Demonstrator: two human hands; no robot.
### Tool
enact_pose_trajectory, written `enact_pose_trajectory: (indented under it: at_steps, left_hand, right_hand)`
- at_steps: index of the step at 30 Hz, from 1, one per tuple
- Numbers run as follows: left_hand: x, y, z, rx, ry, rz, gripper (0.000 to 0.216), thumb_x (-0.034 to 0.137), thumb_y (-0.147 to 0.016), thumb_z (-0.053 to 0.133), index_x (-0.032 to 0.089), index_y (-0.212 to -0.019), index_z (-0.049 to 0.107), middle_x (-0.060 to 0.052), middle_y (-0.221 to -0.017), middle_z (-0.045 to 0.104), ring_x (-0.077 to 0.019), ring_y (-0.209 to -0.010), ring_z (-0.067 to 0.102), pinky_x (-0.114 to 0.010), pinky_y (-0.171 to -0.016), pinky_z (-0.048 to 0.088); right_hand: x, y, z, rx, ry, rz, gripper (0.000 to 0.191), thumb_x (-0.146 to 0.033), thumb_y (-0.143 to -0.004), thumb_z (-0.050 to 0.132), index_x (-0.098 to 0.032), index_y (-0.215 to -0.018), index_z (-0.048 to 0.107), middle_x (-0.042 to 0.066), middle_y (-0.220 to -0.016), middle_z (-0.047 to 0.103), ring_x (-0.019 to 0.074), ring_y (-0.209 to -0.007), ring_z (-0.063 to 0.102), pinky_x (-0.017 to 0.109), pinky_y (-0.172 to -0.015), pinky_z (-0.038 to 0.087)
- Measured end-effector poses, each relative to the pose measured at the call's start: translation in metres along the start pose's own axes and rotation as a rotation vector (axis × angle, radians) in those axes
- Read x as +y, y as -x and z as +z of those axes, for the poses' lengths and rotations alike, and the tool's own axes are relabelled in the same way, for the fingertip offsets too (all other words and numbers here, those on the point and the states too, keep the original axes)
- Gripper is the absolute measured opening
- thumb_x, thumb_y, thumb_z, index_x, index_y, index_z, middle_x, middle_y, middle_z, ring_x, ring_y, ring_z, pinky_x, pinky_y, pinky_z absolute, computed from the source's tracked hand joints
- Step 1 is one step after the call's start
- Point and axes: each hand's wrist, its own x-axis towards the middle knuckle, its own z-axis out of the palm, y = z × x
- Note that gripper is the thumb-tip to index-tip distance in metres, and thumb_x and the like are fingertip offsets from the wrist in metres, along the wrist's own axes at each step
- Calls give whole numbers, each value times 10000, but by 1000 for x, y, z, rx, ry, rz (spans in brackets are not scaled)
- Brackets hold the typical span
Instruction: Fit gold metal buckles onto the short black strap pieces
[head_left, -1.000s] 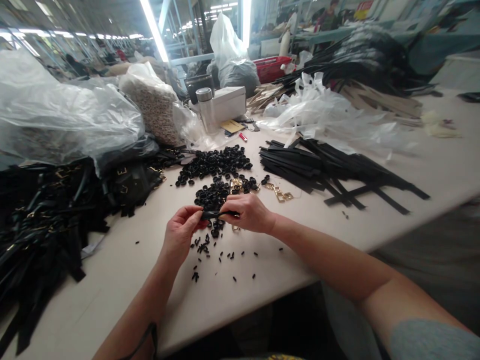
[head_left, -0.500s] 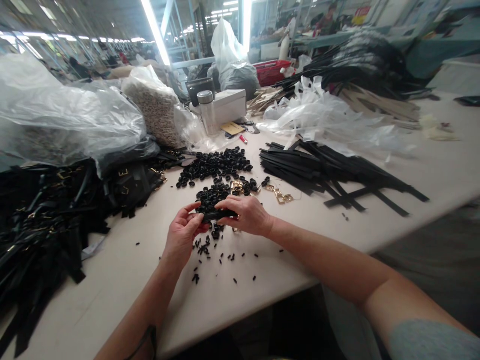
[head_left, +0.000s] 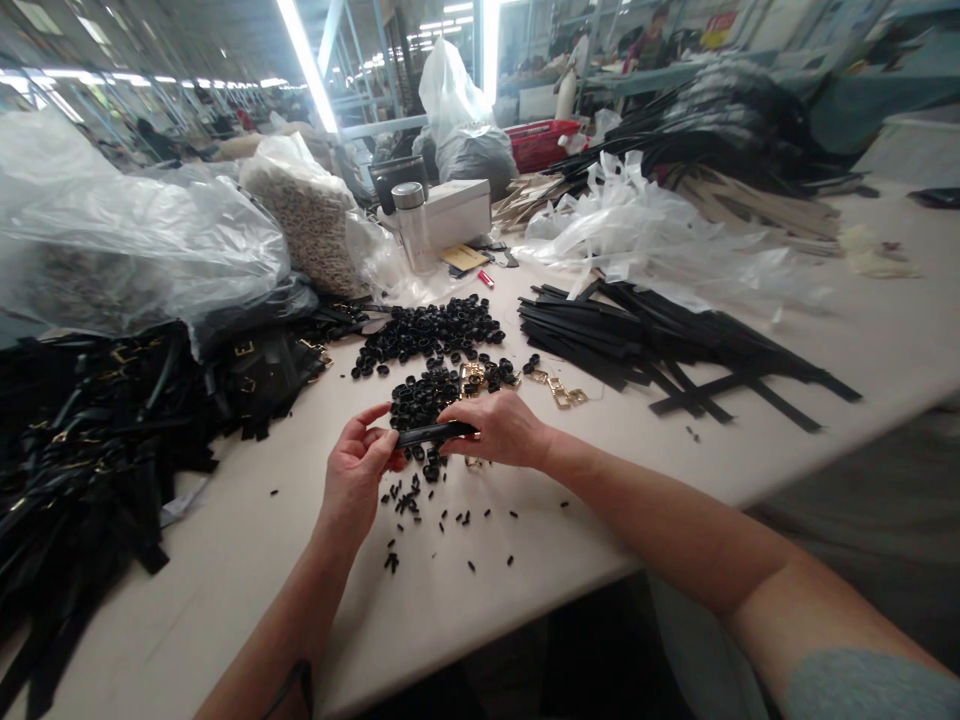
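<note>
Both of my hands hold one short black strap (head_left: 435, 433) level above the white table (head_left: 862, 340). My left hand (head_left: 356, 475) pinches its left end between thumb and fingers. My right hand (head_left: 499, 430) is closed over its right end. Right behind the hands lies a heap of small black loops (head_left: 431, 335). A few gold metal buckles (head_left: 559, 388) lie beside it. Tiny black bits (head_left: 450, 520) are scattered on the table below my hands.
A pile of black straps (head_left: 660, 340) lies to the right. A large heap of finished black straps with gold buckles (head_left: 112, 420) fills the left. Clear plastic bags (head_left: 142, 240), a metal flask (head_left: 411, 225) and a white box (head_left: 461, 205) stand behind.
My hands have stayed in the same place. The left fingers have shifted their hold on the strap end, and the strap has turned slightly between the hands.
</note>
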Motion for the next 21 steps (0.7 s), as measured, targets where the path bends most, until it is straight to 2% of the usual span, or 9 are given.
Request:
enact_pose_trajectory:
  at_steps: [8, 14, 17, 21]
  left_hand:
    - [-6, -2, -2, -16, -2, 18, 448, 298, -757, 699, 167, -1161, 557, 49, -633, 551, -80, -504, 511, -184, -496, 413]
    - [-9, -2, -2, -22, -3, -7, 455, 307, -751, 704, 178, -1161, 555, 47, -652, 562, -80, -518, 529, -189, -524, 431]
    - [-10, -3, -2, -11, -5, -17, 463, 319, -739, 717, 182, -1154, 565, 48, -649, 564, -84, -516, 528, -195, -525, 437]
    - [-10, -1, -3, -18, -33, -37, 346, 361, -736, 723, 157, -1004, 644, -1, -705, 625, -109, -580, 566, -224, -576, 472]
  right_hand:
    - [0, 0, 1, 5, -3, -21, 288, -453, -824, 644, -205, -972, 650, 19, -845, 724, 141, -731, 652, 225, -611, 382]
    - [-2, 0, 3, 55, -43, -59, 351, -478, -812, 652, -201, -1027, 635, 26, -914, 722, 147, -781, 658, 231, -639, 404]
    - [-3, 0, 2, 86, -34, -67, 312, -452, -839, 631, -199, -1020, 640, 20, -913, 712, 129, -754, 645, 224, -604, 380]
    - [-1, -1, 0, 61, 30, -80, 219, -387, -911, 549, -206, -943, 669, 6, -833, 690, 100, -684, 610, 228, -558, 324]
